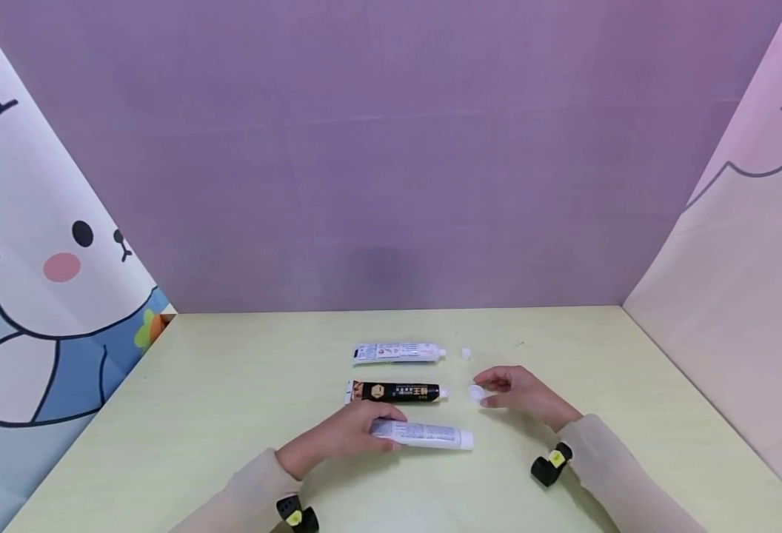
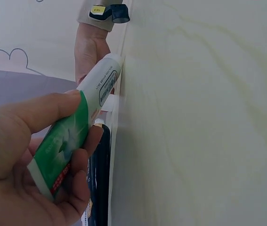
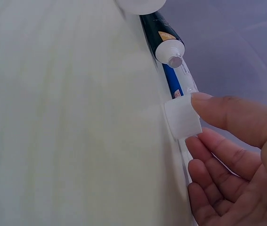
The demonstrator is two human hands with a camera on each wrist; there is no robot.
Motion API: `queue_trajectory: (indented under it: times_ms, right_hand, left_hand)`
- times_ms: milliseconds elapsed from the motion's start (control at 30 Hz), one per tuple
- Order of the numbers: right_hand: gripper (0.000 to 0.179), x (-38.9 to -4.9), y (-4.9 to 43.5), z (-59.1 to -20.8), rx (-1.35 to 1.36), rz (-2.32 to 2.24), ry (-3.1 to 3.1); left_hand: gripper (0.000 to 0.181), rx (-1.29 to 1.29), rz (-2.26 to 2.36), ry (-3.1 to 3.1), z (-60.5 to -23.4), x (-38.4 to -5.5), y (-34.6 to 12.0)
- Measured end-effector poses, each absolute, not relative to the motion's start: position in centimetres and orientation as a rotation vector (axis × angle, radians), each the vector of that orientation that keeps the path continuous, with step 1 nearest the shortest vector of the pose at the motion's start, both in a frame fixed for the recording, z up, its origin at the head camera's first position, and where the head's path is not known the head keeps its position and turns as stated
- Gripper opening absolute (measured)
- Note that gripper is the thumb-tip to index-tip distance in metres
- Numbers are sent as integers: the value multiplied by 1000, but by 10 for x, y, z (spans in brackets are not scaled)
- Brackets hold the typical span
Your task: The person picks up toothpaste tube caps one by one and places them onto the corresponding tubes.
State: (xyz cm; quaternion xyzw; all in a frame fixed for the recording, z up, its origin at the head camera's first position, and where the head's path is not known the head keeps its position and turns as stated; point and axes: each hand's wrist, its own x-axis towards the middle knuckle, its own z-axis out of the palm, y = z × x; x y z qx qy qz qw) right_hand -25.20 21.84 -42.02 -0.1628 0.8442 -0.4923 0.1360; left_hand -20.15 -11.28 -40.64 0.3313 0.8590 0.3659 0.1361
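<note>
My left hand (image 1: 351, 431) grips a toothpaste tube (image 1: 424, 434) by its flat end, thumb on one face and fingers on the other. In the left wrist view this tube (image 2: 76, 122) is green and white, with its white cap end pointing away from the hand. My right hand (image 1: 524, 394) has thumb and fingertips on opposite sides of a round white cap (image 1: 475, 393), low at the tabletop. The right wrist view shows the cap (image 3: 182, 117) at the thumb tip. Beyond the held tube lies a black toothpaste tube (image 1: 398, 392), its nozzle uncovered.
A white toothpaste tube (image 1: 398, 353) lies farthest back, its nozzle bare, with a small white cap (image 1: 466, 354) to its right. All of it is on a pale table (image 1: 244, 370). A purple panel (image 1: 391, 163) stands behind, with cartoon-printed panels (image 1: 58, 222) at the sides.
</note>
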Motion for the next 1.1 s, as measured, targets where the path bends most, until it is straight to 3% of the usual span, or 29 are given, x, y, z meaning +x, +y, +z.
queue_trajectory:
  times_ms: [1100]
  right_hand:
    - [32, -252, 215, -423, -468, -1438, 2432]
  left_hand:
    - [27, 920, 1008, 2402, -410, -201, -118]
